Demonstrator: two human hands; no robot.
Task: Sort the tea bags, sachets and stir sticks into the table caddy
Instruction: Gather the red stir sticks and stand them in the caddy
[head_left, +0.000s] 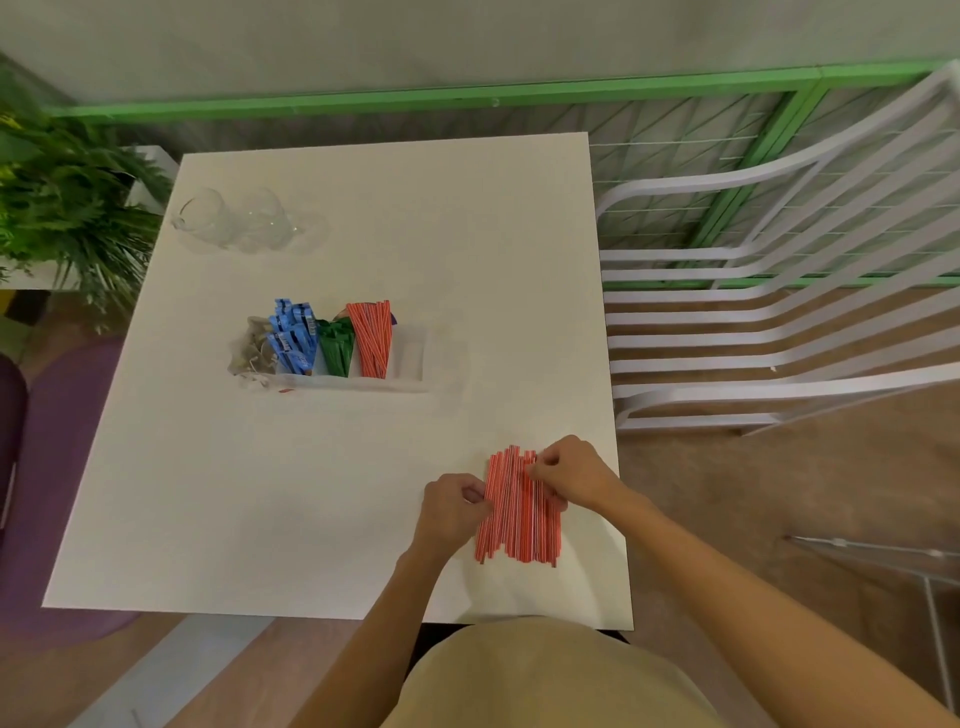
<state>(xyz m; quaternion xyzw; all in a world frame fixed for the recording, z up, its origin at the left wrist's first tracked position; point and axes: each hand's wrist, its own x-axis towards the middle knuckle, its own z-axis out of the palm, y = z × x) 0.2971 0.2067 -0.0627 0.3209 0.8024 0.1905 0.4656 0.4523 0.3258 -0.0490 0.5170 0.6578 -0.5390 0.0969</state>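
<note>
Both hands (511, 493) pinching stir sticks (519, 512), btwn them

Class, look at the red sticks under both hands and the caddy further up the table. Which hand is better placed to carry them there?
Probably the left hand: it pinches the red sticks on the side nearer the caddy, which lies up-left. The right hand would reach across.

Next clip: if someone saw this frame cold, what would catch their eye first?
Most likely the bundle of red-and-white striped sticks at the near right edge of the white table, pinched between the left hand and the right hand. Next, the clear caddy mid-table, holding blue sachets, green sachets and more red sticks side by side. A white slatted chair stands to the right.
</note>
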